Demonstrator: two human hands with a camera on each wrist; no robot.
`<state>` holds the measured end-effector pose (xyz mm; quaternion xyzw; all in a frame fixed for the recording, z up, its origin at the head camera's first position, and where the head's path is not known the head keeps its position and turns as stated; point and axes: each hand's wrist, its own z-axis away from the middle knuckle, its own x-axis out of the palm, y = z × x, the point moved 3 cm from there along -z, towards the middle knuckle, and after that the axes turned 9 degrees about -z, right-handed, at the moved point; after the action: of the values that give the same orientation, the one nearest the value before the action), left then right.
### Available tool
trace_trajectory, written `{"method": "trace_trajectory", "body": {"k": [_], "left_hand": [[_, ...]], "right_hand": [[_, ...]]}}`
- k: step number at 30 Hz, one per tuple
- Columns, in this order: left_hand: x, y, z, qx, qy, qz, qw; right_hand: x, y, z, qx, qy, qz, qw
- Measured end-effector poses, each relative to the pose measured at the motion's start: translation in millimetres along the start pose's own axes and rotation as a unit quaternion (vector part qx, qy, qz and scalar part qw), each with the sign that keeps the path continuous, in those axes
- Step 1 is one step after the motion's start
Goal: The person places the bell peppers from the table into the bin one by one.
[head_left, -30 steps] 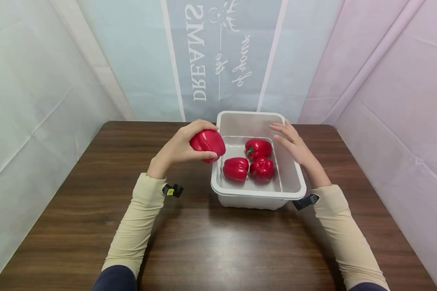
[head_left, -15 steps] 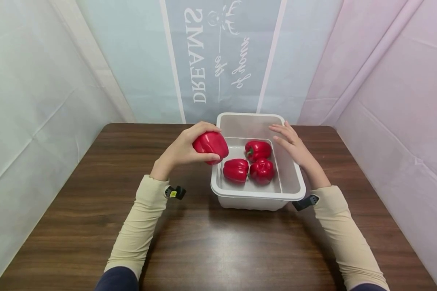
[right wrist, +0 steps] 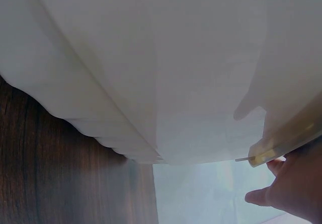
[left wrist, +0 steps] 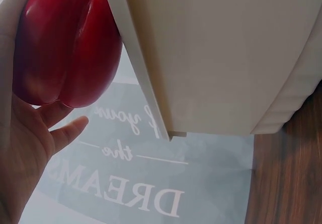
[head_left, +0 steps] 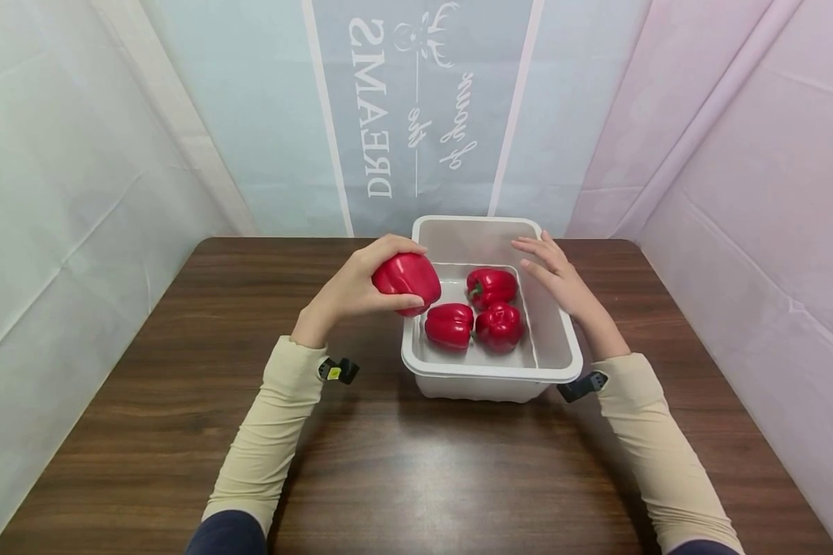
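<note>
My left hand [head_left: 357,281] grips a red bell pepper [head_left: 408,281] above the left rim of a white plastic tub [head_left: 486,374]. In the left wrist view the bell pepper [left wrist: 68,43] shows beside the tub's outer wall [left wrist: 216,53], with fingers around it. Inside the tub lie three more red bell peppers: one at front left [head_left: 449,326], one at front right [head_left: 500,327] and one behind [head_left: 491,287]. My right hand [head_left: 562,281] is at the tub's right rim, fingers spread over the inside and holding nothing. Only part of that hand [right wrist: 292,183] shows in the right wrist view.
The tub stands on a dark wooden table [head_left: 416,478], near its back edge. A printed cloth [head_left: 416,116] hangs behind the table, and white sheets [head_left: 76,231] close in both sides.
My left hand has moved slightly to the right with the bell pepper, bringing it over the tub's left rim. The right hand and the three peppers inside stay where they were.
</note>
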<state>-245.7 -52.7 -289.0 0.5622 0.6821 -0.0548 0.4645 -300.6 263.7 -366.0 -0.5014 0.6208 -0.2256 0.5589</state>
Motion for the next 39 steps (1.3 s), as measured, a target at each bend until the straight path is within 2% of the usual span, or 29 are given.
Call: {"method": "trace_trajectory", "body": {"k": [5, 11, 21, 24, 29, 32, 35, 39], "left_hand": [[4.0, -1.5, -0.8, 0.000, -0.003, 0.007, 1.0000], [5.2, 3.6, -2.2, 0.011, -0.002, 0.005, 0.9999], [9.3, 7.0, -5.4, 0.005, -0.011, 0.007, 0.9999], [14.2, 1.8, -5.7, 0.002, -0.015, 0.014, 0.9998], [28.0, -21.0, -6.2, 0.019, -0.011, 0.017, 0.9996], [33.0, -28.0, -6.4, 0.027, -0.009, 0.018, 0.9994], [33.5, -24.6, -6.9, 0.019, -0.014, 0.018, 0.9996], [26.0, -7.2, -8.5, 0.011, -0.020, 0.019, 0.9996]], "right_hand": [[0.0, -1.0, 0.7, -0.001, 0.001, -0.004, 1.0000], [0.5, -0.2, 1.1, 0.000, 0.001, -0.002, 1.0000], [1.0, -1.9, 1.3, -0.012, 0.003, 0.000, 0.9999], [1.0, -1.4, 2.0, -0.011, 0.004, 0.001, 0.9999], [0.7, -6.2, 3.6, -0.005, 0.004, -0.003, 1.0000], [0.6, -8.1, 4.3, -0.004, 0.001, -0.006, 1.0000], [0.9, -9.3, 4.8, -0.004, -0.001, -0.008, 1.0000], [0.0, -6.2, 3.6, -0.004, -0.001, -0.006, 1.0000]]}}
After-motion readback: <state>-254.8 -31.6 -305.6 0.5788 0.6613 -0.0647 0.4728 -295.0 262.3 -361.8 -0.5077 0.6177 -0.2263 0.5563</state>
